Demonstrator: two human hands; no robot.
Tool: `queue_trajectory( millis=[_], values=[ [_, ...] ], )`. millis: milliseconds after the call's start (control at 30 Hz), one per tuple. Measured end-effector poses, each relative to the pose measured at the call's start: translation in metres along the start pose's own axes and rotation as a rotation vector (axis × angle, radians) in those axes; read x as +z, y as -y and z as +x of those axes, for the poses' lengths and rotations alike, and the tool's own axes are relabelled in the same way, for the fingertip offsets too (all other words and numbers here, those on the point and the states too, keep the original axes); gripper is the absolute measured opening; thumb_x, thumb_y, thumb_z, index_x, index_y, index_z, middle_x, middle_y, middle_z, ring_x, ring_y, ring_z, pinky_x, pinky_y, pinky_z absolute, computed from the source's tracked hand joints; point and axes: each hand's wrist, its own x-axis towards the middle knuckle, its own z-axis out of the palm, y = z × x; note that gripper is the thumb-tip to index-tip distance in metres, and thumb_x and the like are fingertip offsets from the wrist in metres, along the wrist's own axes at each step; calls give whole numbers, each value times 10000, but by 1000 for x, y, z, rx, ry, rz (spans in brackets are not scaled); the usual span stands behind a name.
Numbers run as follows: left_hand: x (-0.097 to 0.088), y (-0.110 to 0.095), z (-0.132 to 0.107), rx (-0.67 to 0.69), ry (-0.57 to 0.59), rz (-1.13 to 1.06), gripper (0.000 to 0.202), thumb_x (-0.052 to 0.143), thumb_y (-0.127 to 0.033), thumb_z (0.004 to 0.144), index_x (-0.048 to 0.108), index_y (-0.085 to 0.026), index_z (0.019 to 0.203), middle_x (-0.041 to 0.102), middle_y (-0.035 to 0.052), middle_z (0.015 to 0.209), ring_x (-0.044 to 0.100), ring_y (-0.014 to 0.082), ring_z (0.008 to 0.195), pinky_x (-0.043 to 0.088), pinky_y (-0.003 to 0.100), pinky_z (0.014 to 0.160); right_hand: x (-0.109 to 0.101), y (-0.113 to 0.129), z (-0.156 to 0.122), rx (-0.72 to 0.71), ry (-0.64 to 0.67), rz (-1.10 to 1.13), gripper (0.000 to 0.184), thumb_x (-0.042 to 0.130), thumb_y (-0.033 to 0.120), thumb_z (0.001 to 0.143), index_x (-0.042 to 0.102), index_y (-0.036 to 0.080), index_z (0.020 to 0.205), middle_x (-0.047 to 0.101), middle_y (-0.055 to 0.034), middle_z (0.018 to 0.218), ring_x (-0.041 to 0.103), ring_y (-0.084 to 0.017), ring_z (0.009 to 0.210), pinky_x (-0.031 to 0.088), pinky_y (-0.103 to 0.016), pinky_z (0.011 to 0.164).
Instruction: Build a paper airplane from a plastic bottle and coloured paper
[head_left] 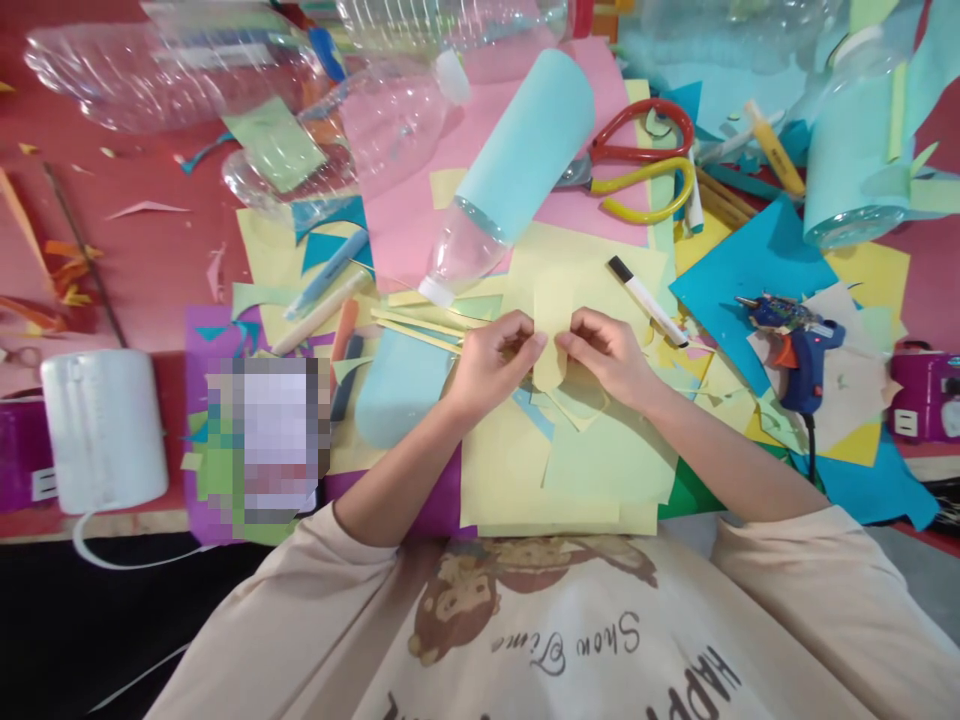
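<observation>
Paper strip, pale yellow with a tapered near end, is spanning the gap between the left hand and the right hand, which are pinching its opposite long edges above a yellow sheet. Beyond them, a bottle wrapped in light blue is lying beside scissors, while a black-capped marker is resting near the right hand.

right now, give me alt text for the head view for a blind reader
A left hand and a right hand pinch opposite edges of a pale yellow paper strip. Around them lie coloured paper, a bottle partly covered in light blue, scissors, a marker and a blue glue gun.
</observation>
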Motion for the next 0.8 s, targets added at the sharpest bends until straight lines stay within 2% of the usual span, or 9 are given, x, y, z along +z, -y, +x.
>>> queue_trajectory(
  millis=[100, 233, 300, 367, 433, 533, 633, 733, 800],
  values=[
    [-2, -1, 0, -31, 22, -29, 277, 562, -316, 843, 423, -203, 631, 385, -68, 487, 372, 70, 425, 300, 212, 427, -2, 0, 0, 7, 56, 3, 440, 667, 565, 792, 446, 206, 667, 434, 43, 593, 389, -92, 558, 317, -237, 501],
    [-2, -1, 2, 6, 24, -32, 311, 562, -267, 827, 380, -194, 585, 314, -72, 481, 310, 59, 427, 272, 210, 421, -4, 1, -2, -20, 128, -3, 416, 594, 567, 847, 485, 196, 695, 508, 21, 634, 447, -100, 592, 366, -241, 542],
    [-1, 2, 1, 59, -16, -25, 220, 572, -269, 840, 453, -195, 671, 376, -73, 531, 360, 53, 446, 302, 191, 428, -4, 0, -2, -69, 92, -10, 380, 578, 521, 872, 488, 196, 695, 512, 23, 634, 438, -94, 576, 359, -236, 534],
    [0, 5, 0, 164, -107, -13, 127, 604, -280, 847, 515, -217, 912, 457, -75, 635, 406, 41, 467, 335, 166, 439, -4, -2, -3, -123, 9, -13, 335, 569, 449, 888, 478, 199, 685, 504, 27, 628, 430, -90, 563, 347, -231, 522],
    [0, 8, -3, 294, -176, 35, 293, 631, -279, 847, 469, -248, 1089, 457, -83, 684, 403, 30, 471, 337, 144, 437, -3, -5, -2, -165, -74, -22, 295, 552, 374, 897, 460, 202, 675, 490, 31, 620, 433, -91, 561, 338, -230, 517],
    [-1, 9, -6, 378, -83, 168, 219, 598, -292, 881, 494, -230, 1063, 497, -59, 708, 483, 42, 544, 413, 143, 504, -3, -8, -2, -256, -118, -67, 280, 530, 299, 902, 429, 204, 659, 462, 30, 646, 445, -95, 585, 359, -240, 546],
    [-1, 8, -8, 313, 43, 193, 280, 618, -365, 874, 510, -210, 1081, 624, 16, 879, 620, 89, 715, 511, 187, 621, -4, -7, -4, -377, -29, -113, 216, 515, 281, 920, 493, 198, 722, 528, 6, 748, 517, -113, 677, 435, -272, 657],
    [1, 8, -7, 209, 15, 69, 328, 637, -395, 863, 487, -212, 1090, 643, 21, 917, 642, 87, 705, 513, 177, 588, -5, -5, -6, -429, 37, -169, 140, 499, 284, 942, 586, 202, 868, 634, -41, 891, 619, -172, 919, 484, -329, 823],
    [3, 10, -5, 152, -40, -50, 293, 610, -402, 883, 471, -213, 1060, 646, 4, 872, 632, 76, 648, 500, 171, 552, -6, -5, -7, -441, 2, -202, 116, 518, 281, 935, 608, 208, 937, 657, -67, 1017, 614, -193, 1052, 491, -345, 885]
  ],
)
